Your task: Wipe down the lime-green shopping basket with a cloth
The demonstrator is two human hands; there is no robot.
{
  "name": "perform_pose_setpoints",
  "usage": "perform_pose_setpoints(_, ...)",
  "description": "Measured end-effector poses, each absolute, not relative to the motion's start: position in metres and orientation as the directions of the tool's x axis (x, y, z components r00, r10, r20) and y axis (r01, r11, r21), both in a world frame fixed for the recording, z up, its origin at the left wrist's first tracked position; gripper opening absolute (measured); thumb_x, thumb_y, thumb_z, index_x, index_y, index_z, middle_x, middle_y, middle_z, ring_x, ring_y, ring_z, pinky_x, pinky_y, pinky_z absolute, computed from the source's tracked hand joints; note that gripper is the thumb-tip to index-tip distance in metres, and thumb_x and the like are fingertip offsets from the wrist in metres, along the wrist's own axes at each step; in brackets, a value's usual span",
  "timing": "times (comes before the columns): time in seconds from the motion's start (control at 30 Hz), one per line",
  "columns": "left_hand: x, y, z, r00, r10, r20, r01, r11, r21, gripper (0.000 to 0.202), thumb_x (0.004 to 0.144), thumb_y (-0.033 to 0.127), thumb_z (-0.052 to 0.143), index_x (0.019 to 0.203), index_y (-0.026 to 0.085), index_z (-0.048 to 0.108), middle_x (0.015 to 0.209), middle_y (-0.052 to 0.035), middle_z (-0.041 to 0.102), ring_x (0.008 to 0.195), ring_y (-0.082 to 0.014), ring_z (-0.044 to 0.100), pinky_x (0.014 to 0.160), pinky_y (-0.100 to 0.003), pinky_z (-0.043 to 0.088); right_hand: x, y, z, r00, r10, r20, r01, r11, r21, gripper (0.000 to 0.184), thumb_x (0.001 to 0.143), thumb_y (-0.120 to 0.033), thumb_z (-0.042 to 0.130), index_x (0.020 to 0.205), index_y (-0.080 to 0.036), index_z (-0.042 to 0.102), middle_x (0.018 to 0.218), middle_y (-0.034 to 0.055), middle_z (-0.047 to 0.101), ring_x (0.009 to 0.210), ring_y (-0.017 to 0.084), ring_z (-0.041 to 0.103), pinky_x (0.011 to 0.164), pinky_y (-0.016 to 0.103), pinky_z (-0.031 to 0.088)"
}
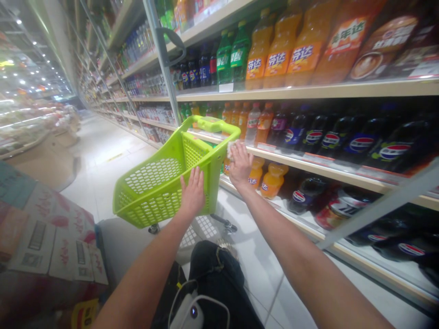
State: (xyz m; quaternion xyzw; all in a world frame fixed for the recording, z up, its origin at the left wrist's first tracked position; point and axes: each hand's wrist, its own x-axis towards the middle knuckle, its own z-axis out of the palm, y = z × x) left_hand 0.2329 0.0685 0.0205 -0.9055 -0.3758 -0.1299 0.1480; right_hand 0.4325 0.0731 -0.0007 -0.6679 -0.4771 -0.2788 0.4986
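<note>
A lime-green plastic shopping basket cart (154,183) stands on the floor in front of me, beside the drink shelves. My left hand (192,192) lies flat against the basket's near side wall, fingers stretched upward. My right hand (240,165) is pressed on the basket's right rim, with a small white cloth or tissue (230,149) under its fingertips. Orange soda bottles (270,180) stand on the low shelf just behind that hand.
Long shelves (308,91) of orange, green and cola bottles run along the right. Stacked cardboard boxes (51,237) sit at the left. A tiled aisle (103,151) stretches ahead. My knee in dark trousers and a white cabled device show at the bottom.
</note>
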Motion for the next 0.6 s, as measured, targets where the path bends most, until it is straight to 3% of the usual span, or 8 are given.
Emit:
perform_pose_setpoints(0.17, 0.229, 0.068, 0.013, 0.694, 0.636, 0.338, 0.711, -0.68, -0.18, 0.062, 0.077, 0.015, 0.033, 0.138, 0.007, 0.024, 0.148, -0.0106, 0.015, 0.137, -0.0218, 0.011, 0.107, -0.058, 0.007, 0.396, 0.069, -0.038, 0.216, 0.468, 0.857, 0.963, 0.043, -0.266, 0.043, 0.083, -0.009, 0.033, 0.118, -0.022, 0.055, 0.128, 0.0074, 0.052, 0.127, 0.019, 0.036, 0.104, 0.048, 0.023)
perform_pose_setpoints(0.37, 0.219, 0.066, 0.004, 0.729, 0.597, 0.335, 0.677, -0.7, -0.227, 0.06, 0.078, 0.014, 0.03, 0.137, 0.008, 0.026, 0.148, -0.0097, 0.016, 0.137, -0.0207, 0.012, 0.108, -0.057, 0.008, 0.38, 0.051, -0.086, 0.095, 0.569, 0.817, 0.982, 0.082, -0.171, 0.038, 0.085, -0.01, 0.037, 0.115, -0.02, 0.057, 0.122, 0.0089, 0.057, 0.123, 0.021, 0.042, 0.102, 0.049, 0.025)
perform_pose_setpoints(0.6, 0.203, 0.078, 0.003, 0.71, 0.595, 0.378, 0.696, -0.677, -0.241, 0.063, 0.076, 0.01, 0.032, 0.138, 0.008, 0.024, 0.148, -0.0107, 0.015, 0.137, -0.0217, 0.009, 0.108, -0.057, 0.006, 0.38, 0.059, -0.042, 0.18, 0.434, 0.883, 0.972, 0.062, -0.228, 0.045, 0.083, -0.007, 0.034, 0.121, -0.021, 0.052, 0.13, 0.0075, 0.051, 0.13, 0.018, 0.032, 0.105, 0.048, 0.02)
